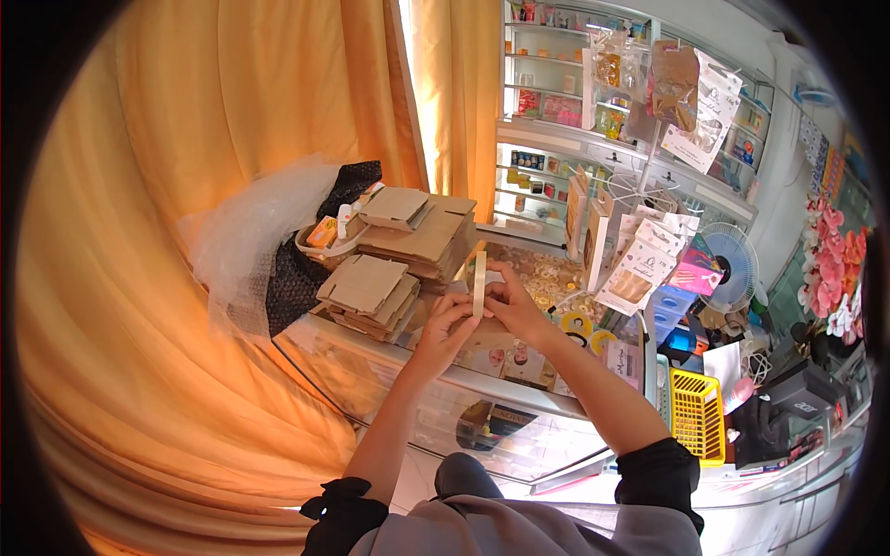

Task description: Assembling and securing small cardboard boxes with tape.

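- The left hand (447, 320) and the right hand (513, 308) meet above the glass-topped table (371, 366), both closed on one roll of tape (479, 283).
- The roll stands on edge between them, seen edge-on as a pale narrow band; the right hand's fingers curl over its rim from the far side, apparently to steady it.
- The left hand pinches at the lower rim with its fingertips, probably feeling for the loose end of the tape; the end itself is too small to make out.
- Just beyond the hands, two stacks of flat cardboard boxes (371, 292) lie on the table, close at hand.
- Behind the stacks are crumpled clear plastic sheeting (250, 218) and a dark netted bundle.
- A yellow plastic basket (697, 414) sits well to the right.
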Demonstrator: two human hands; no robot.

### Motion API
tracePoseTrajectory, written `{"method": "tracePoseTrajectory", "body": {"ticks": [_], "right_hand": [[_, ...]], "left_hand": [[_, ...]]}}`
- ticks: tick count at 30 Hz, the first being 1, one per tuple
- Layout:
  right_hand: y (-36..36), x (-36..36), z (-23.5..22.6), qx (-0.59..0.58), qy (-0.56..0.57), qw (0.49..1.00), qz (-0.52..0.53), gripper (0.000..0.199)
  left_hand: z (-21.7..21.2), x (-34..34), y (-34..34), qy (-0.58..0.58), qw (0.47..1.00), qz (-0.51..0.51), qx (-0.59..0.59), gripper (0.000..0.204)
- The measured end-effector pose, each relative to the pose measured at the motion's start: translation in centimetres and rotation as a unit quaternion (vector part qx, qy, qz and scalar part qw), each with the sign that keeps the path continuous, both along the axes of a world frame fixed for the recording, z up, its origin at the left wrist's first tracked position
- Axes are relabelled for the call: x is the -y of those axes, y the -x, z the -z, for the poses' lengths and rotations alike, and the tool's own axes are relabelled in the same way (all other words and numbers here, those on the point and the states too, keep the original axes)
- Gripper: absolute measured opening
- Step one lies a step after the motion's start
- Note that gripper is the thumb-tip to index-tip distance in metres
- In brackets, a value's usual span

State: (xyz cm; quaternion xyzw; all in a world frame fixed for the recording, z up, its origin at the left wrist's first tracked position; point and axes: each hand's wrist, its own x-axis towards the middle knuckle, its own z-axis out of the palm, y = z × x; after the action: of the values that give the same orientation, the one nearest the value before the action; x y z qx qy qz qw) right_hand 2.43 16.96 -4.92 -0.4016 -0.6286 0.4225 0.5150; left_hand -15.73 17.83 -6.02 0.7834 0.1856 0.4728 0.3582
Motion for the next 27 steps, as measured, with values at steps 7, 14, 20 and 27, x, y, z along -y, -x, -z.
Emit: {"method": "tracePoseTrajectory", "body": {"ticks": [7, 14, 20, 27], "right_hand": [[-0.4, -0.6, 0.9, -0.022, -0.010, 1.000, 0.001, 0.050], [0.1, 0.0, 0.2, -0.001, -0.009, 1.000, 0.012, 0.051], [0.0, 0.3, -0.3, -0.009, 0.002, 1.000, 0.007, 0.050], [-0.2, -0.1, 0.3, -0.024, 0.002, 1.000, -0.002, 0.051]], "left_hand": [[-0.5, 0.4, -0.3, -0.018, 1.000, 0.001, -0.019, 0.020], [0.0, 0.3, -0.1, 0.004, 1.000, 0.002, -0.011, 0.016], [-0.1, 0.3, -0.1, 0.024, 1.000, 0.007, 0.004, 0.015], [-0.5, 0.7, -0.2, -0.031, 0.999, -0.013, -0.023, 0.016]]}}
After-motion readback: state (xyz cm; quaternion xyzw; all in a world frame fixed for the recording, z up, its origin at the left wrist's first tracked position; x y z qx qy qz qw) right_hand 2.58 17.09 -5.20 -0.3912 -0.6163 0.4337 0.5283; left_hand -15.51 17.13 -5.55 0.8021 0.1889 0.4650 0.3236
